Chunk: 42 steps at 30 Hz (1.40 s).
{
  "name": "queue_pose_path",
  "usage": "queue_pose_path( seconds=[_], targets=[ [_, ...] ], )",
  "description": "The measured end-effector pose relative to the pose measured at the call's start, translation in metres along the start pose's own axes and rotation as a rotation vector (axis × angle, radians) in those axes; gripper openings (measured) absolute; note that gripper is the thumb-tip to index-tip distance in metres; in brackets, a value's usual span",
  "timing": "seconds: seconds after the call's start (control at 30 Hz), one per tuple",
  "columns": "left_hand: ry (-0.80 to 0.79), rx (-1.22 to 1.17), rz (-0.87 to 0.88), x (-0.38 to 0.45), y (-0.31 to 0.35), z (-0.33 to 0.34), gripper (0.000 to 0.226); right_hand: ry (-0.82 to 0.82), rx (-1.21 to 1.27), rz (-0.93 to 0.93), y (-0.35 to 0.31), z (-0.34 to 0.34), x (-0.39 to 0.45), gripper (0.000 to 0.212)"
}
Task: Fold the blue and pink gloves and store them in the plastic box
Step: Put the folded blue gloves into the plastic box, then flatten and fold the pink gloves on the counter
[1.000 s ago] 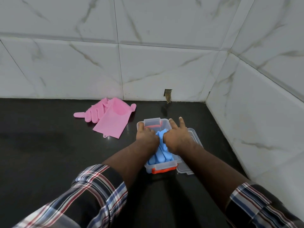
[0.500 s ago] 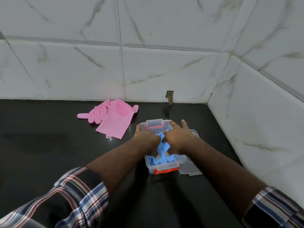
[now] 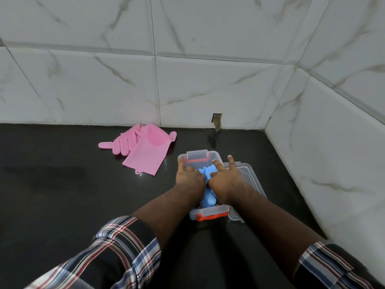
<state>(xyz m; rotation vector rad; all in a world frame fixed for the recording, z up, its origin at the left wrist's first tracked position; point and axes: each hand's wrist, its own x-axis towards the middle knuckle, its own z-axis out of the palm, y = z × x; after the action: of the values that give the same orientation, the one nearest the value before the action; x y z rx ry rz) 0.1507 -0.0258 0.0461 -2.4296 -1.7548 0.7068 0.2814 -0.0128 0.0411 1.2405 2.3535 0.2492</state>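
Note:
The blue gloves (image 3: 208,197) lie bunched inside the clear plastic box (image 3: 210,213), which has orange latches and sits right of centre on the black counter. My left hand (image 3: 188,177) is over the box's left half with its fingers curled down into the blue gloves. Over the right half, my right hand (image 3: 226,180) presses on the gloves with two fingers stretched toward the far rim. The pink gloves (image 3: 143,151) lie flat and overlapping on the counter near the back wall, left of the box. My hands hide most of the blue gloves.
The box's clear lid (image 3: 249,176) lies flat against the right side of the box. White marble-look tiled walls (image 3: 208,90) close the counter at the back and right. The black counter (image 3: 62,195) stretches away to the left.
Both hands have pushed the blue gloves lower into the box, and less blue shows at the near end. The pink gloves and the lid have not moved.

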Motion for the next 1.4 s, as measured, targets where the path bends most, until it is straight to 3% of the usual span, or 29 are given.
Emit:
queue_pose_path(
  seconds=[0.2,0.37,0.47,0.6,0.7,0.83,0.97,1.13,1.27,1.4],
  targets=[
    [0.015,-0.073,0.030,-0.002,-0.006,0.001,0.065,-0.018,0.016,0.008,-0.002,-0.002,0.000,0.053],
    [-0.056,-0.253,0.108,-0.009,-0.017,-0.010,0.062,-0.170,0.071,0.028,-0.005,-0.019,-0.004,0.064],
    [0.131,-0.429,0.095,-0.014,-0.032,-0.010,0.042,-0.197,0.196,0.063,-0.008,-0.034,-0.007,0.063],
    [0.455,-0.737,-0.027,-0.022,-0.054,0.010,0.023,0.040,0.404,0.130,-0.018,-0.048,-0.005,0.045],
    [0.508,-0.840,-0.120,-0.029,-0.062,0.027,0.021,0.123,0.589,0.229,-0.036,-0.056,0.004,0.039],
    [0.502,-0.919,-0.208,-0.036,-0.074,0.043,0.022,0.256,0.696,0.341,-0.060,-0.068,0.013,0.036],
    [0.398,-0.899,-0.271,-0.038,-0.093,0.062,0.030,0.352,0.673,0.249,-0.083,-0.091,0.021,0.029],
    [0.192,-0.823,-0.305,-0.039,-0.118,0.086,0.043,0.208,0.747,0.227,-0.121,-0.100,0.047,0.033],
    [0.132,-0.771,-0.355,-0.041,-0.140,0.106,0.046,0.085,0.789,0.218,-0.138,-0.094,0.062,0.045],
    [0.100,-0.775,-0.382,-0.042,-0.162,0.120,0.046,0.046,0.820,0.206,-0.148,-0.087,0.078,0.041]
  ],
)
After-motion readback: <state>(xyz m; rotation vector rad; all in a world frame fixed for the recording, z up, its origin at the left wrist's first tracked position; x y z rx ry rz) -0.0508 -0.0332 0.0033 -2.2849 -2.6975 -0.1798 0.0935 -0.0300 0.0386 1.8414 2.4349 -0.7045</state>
